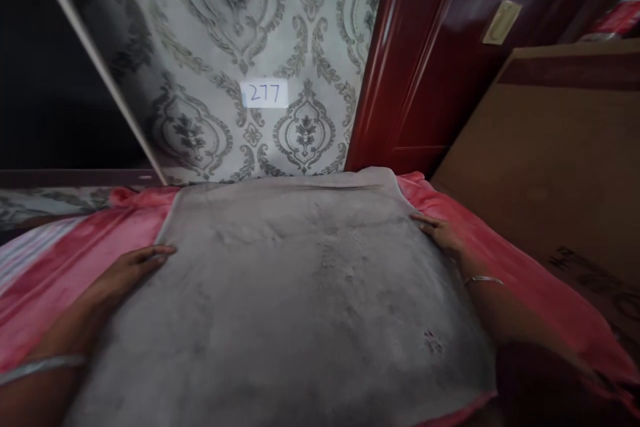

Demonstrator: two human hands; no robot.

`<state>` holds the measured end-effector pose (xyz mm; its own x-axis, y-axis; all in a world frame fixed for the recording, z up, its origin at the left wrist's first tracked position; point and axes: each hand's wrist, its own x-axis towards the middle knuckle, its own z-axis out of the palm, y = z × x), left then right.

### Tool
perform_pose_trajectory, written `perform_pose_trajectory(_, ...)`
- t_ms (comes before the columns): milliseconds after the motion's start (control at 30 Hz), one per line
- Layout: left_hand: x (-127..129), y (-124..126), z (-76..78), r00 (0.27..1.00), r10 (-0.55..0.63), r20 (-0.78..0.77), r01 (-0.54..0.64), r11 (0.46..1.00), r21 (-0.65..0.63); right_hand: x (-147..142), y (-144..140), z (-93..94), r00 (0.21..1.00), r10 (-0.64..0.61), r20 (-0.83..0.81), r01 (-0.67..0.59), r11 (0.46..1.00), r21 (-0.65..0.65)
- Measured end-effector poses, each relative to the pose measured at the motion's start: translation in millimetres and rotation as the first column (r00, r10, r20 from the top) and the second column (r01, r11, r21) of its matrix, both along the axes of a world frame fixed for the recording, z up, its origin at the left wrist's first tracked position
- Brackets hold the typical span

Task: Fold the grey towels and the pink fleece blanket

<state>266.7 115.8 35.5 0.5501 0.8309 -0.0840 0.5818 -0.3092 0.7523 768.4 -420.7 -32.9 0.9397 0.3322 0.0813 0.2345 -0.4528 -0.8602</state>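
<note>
A grey plush cloth (300, 280) lies spread flat over a pink blanket (75, 260) on a bed. My left hand (133, 267) rests flat on the cloth's left edge, fingers stretched toward its far left corner. On the right edge, near the far right corner, my right hand (440, 232) presses down with fingers extended. Both wrists wear thin bangles. Neither hand holds anything closed in its fingers.
Patterned grey wallpaper with a white label reading 277 (264, 93) stands behind the bed. A dark red door (425, 67) is at the back right. A large brown cardboard box (560, 167) stands close on the right. A dark opening is at the left.
</note>
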Motion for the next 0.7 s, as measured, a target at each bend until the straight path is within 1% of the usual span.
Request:
perform_pose_trajectory(67, -2, 4, 0.3, 0.997, -0.056, 0.057, 0.059, 0.996, -0.061, 1, -2, 2.2, 1.000, -0.012, 0.012, 0.011, 0.999, 0.033)
perform_pose_trajectory(133, -4, 6, 3.0, 0.993, -0.099, 0.068, 0.103, 0.993, -0.058, 1, -4, 6.4, 0.999, 0.030, 0.022, -0.031, 0.998, 0.046)
perform_pose_trajectory(200, -5, 7, 5.9, 0.988, -0.137, 0.072, 0.143, 0.987, -0.073, -3, -6, 12.8, 0.996, 0.091, 0.015, -0.091, 0.996, -0.001)
perform_pose_trajectory(267, -5, 7, 7.4, 0.984, -0.158, 0.078, 0.167, 0.980, -0.112, -8, -7, 19.6, 0.991, 0.136, 0.000, -0.136, 0.987, -0.085)
perform_pose_trajectory(367, -7, 4, 8.4, 0.987, -0.110, 0.115, 0.134, 0.965, -0.223, -11, -10, 24.7, 0.991, 0.131, -0.003, -0.129, 0.974, -0.184)
perform_pose_trajectory(433, -10, 1, 9.9, 0.987, -0.052, 0.154, 0.096, 0.953, -0.289, -7, -14, 23.8, 0.995, 0.100, 0.000, -0.098, 0.977, -0.189)
perform_pose_trajectory(467, -11, -1, 11.2, 0.985, -0.034, 0.171, 0.085, 0.950, -0.301, -4, -16, 22.8, 0.996, 0.088, -0.003, -0.087, 0.981, -0.175)
perform_pose_trajectory(567, -13, -8, 15.9, 0.981, -0.023, 0.193, 0.072, 0.965, -0.253, 6, -25, 22.3, 0.996, 0.086, 0.002, -0.084, 0.984, -0.158)
perform_pose_trajectory(700, -11, -13, 20.3, 0.987, -0.034, 0.155, 0.052, 0.992, -0.112, 12, -30, 30.7, 0.988, 0.137, 0.077, -0.115, 0.962, -0.247)
